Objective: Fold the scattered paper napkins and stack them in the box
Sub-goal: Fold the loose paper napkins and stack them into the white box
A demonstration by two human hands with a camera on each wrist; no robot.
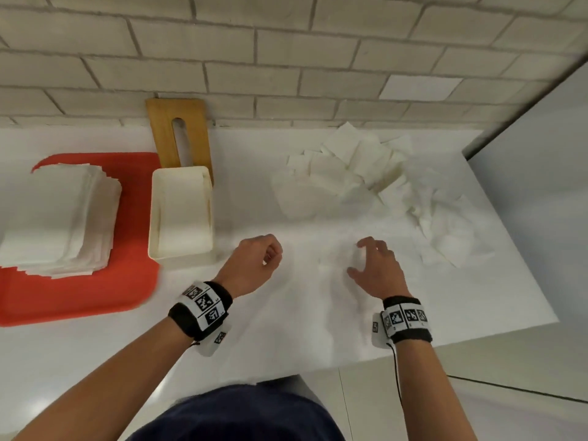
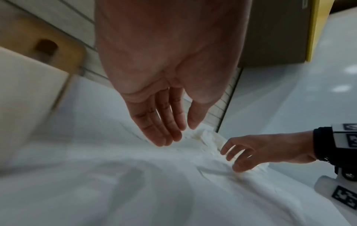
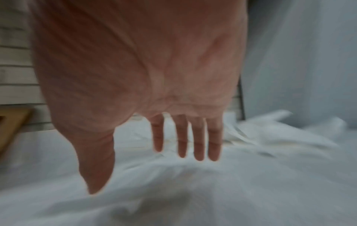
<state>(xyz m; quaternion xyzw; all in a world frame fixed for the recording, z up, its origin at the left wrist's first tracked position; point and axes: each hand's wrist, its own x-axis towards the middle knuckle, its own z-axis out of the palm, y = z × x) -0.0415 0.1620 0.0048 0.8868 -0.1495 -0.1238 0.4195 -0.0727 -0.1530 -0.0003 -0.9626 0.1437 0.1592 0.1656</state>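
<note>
An unfolded white napkin [image 1: 321,291] lies flat on the white counter in front of me, hard to tell from the surface. My left hand [image 1: 262,259] hovers over its left part, fingers relaxed and holding nothing [image 2: 179,134]. My right hand [image 1: 366,259] spreads its fingers over the napkin's [image 3: 193,191] right part, fingertips at or just above the paper [image 3: 146,165]. The left wrist view also shows the right hand [image 2: 237,154] on the napkin [image 2: 154,191]. A white box [image 1: 153,218] stands just left of my left hand and looks empty. Scattered napkins [image 1: 381,179] are heaped at the back right.
A red tray [image 1: 133,281] at the left carries a tall stack of folded napkins [image 1: 60,218]. A wooden lid [image 1: 197,135] with a slot leans on the brick wall behind the box. The counter's edge [image 1: 521,265] runs close to the right of the heap.
</note>
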